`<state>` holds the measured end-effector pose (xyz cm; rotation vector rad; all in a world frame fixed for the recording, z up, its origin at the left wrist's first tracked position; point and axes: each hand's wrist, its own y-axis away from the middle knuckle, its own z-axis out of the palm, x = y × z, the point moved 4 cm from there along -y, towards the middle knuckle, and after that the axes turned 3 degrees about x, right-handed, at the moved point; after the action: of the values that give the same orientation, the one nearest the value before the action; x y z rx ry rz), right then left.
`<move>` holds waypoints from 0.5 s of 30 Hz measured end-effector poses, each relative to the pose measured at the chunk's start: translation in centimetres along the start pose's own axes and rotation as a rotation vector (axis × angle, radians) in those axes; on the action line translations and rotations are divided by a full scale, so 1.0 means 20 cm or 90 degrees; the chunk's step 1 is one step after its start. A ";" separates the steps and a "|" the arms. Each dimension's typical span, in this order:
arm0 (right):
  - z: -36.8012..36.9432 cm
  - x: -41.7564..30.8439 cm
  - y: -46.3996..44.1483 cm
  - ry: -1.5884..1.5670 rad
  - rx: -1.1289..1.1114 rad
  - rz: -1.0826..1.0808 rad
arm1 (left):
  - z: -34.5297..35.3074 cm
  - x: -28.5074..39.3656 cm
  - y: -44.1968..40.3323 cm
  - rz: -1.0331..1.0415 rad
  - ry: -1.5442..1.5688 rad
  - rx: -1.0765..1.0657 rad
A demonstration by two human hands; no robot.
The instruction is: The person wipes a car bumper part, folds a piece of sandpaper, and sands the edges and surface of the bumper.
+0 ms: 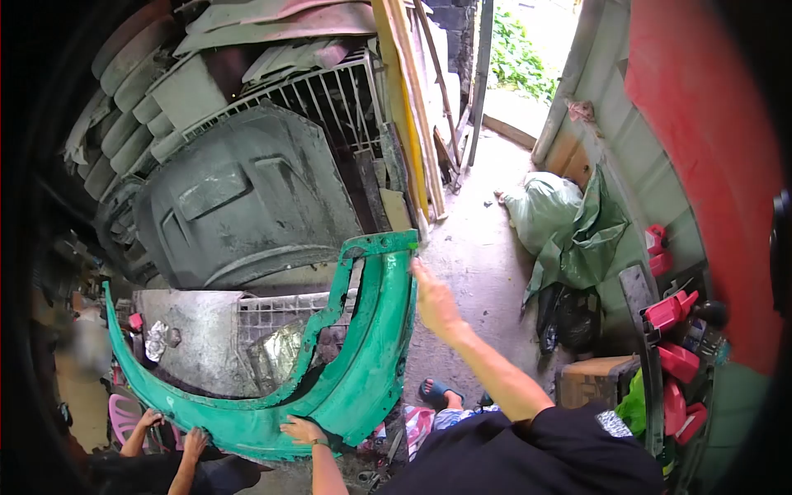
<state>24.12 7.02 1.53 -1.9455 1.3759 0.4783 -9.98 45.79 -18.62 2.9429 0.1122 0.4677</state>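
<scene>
The person's left hand (304,430) lies on the near stretch of a green curved car-body panel (381,330), its fingers spread over the surface. The right hand (437,304) is at the panel's far right end, fingertips at the outer edge; whether they pinch it cannot be told. Farther left, a co-worker's two hands (195,443) rest along the same near edge. The panel bows toward the near side, one end rising at the left and a broader one at the right.

Within its curve lie a pale board (198,326) and a crumpled silvery piece (279,356). Beyond stands a dark grey car hood (247,202), leaning before a white grille (334,95). Near left is a pink plastic chair (124,419). To the right, a pale sack (544,202) and a green sheet (590,227) sit by the wall, with a black bag (579,318) nearer and red tools (672,310) farther right.
</scene>
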 end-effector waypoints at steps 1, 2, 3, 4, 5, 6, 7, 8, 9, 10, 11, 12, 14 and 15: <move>-0.02 0.10 0.02 -0.008 0.008 -0.001 | -0.02 0.02 0.00 0.005 0.005 0.009; -0.01 0.25 0.05 -0.188 -0.038 0.161 | -0.03 0.02 0.00 0.001 0.004 0.005; -0.02 0.36 0.09 -0.368 -0.088 0.321 | -0.03 0.03 0.01 -0.006 0.004 0.000; -0.09 0.36 0.13 -0.372 -0.086 0.319 | -0.03 0.03 0.01 -0.001 -0.017 0.013; -0.14 0.36 0.20 -0.547 -0.080 0.386 | -0.04 0.01 0.01 0.000 -0.018 0.018; -0.19 0.35 0.24 -0.722 -0.074 0.449 | -0.05 0.02 0.03 0.017 -0.032 0.012; -0.23 0.36 0.26 -0.726 -0.076 0.447 | -0.06 0.03 0.04 0.033 -0.045 0.004; -0.25 0.36 0.28 -0.756 -0.115 0.444 | -0.07 0.02 0.06 0.032 -0.045 0.008; -0.28 0.35 0.29 -0.785 -0.157 0.441 | -0.07 0.02 0.08 0.061 -0.053 -0.029; -0.31 0.35 0.29 -0.787 -0.164 0.443 | -0.06 0.00 0.12 0.087 -0.062 -0.068; -0.32 0.34 0.29 -0.836 -0.199 0.439 | -0.05 -0.03 0.16 0.080 -0.067 -0.065; -0.34 0.32 0.29 -0.886 -0.235 0.436 | -0.06 -0.01 0.23 0.185 0.056 0.019; -0.38 0.32 0.28 -0.909 -0.263 0.429 | -0.19 0.12 0.49 0.358 0.293 0.087; -0.41 0.31 0.28 -0.929 -0.283 0.417 | -0.34 0.27 0.72 0.424 0.406 0.068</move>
<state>20.49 -4.08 1.27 -0.7698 0.8042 2.0897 -6.37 33.07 -8.12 2.7358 -0.8055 1.5037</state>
